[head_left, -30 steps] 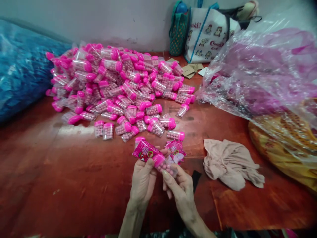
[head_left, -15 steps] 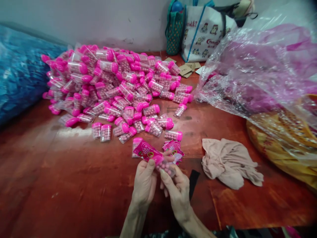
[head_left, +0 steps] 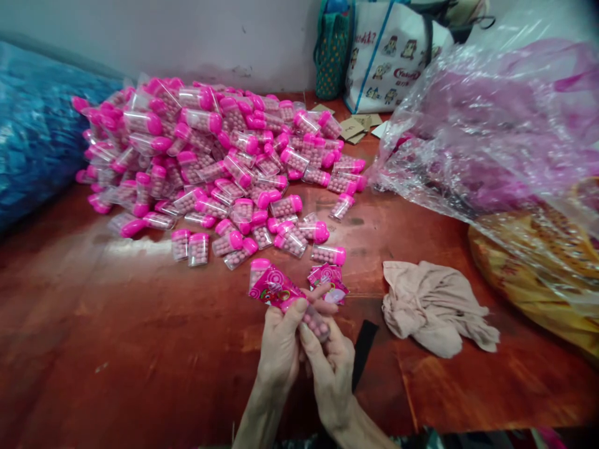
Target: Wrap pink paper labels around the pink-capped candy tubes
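Observation:
Between both hands is a small clear bottle (head_left: 316,324) of pink balls, tilted, with a printed pink sleeve (head_left: 279,287) around its upper end. My left hand (head_left: 279,343) is closed on the sleeved part, thumb on top. Farther down, my right hand (head_left: 333,362) pinches the clear part of the same bottle, thumb against its side. The fingers hide some of the bottle, and its cap is covered. Just beyond the hands lie a few flat printed sleeves (head_left: 334,287) and one pink-capped bottle (head_left: 259,272).
A large heap of pink-capped bottles (head_left: 224,149) spreads across the red table (head_left: 140,349). On the right are a beige cloth (head_left: 435,305), a yellow bag (head_left: 519,274) and clear plastic film (head_left: 468,131). A blue bag (head_left: 42,137) borders the left; a white tote (head_left: 388,56) stands behind.
My left thumb has slid along the sleeve toward my right hand, and the hands are closer together. The sleeve's free end looks more flared. The camera view has shifted slightly.

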The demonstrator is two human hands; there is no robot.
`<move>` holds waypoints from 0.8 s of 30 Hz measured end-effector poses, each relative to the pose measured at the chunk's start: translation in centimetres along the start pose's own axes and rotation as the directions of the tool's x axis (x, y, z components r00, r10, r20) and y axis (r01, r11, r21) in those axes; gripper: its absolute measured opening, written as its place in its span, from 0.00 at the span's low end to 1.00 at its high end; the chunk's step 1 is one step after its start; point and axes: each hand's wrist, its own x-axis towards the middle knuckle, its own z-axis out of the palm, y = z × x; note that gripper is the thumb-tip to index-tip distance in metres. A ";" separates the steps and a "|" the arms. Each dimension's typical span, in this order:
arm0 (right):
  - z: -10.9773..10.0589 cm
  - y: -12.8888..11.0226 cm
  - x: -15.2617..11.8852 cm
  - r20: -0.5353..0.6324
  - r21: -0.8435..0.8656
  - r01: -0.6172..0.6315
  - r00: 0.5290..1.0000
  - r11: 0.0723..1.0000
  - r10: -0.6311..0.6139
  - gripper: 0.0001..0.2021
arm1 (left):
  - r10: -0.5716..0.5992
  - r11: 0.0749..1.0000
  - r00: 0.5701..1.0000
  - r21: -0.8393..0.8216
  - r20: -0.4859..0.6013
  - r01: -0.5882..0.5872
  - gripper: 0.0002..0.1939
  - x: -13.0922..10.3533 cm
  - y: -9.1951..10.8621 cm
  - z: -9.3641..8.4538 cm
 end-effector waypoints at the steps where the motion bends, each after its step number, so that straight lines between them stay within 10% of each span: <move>1: -0.1 0.0 0.0 -0.004 -0.025 0.019 1.000 0.999 -0.020 0.11 | -0.007 1.000 1.000 0.008 0.016 0.007 0.08 0.0 -0.1 0.0; 9: -0.2 -0.2 0.7 0.047 -0.122 0.060 0.997 0.991 -0.054 0.10 | -0.027 1.000 1.000 -0.012 0.002 0.027 0.10 -0.2 0.1 -0.2; 16: -2.6 -2.3 1.9 0.006 -0.442 0.336 0.928 0.831 -0.372 0.10 | 0.039 0.979 0.997 0.196 0.059 -0.050 0.09 0.0 1.2 -2.0; 24: -3.7 -3.0 4.4 0.204 -0.159 0.133 0.974 0.978 -0.100 0.10 | -0.211 0.953 0.923 0.278 0.321 0.121 0.09 -0.4 0.0 -2.1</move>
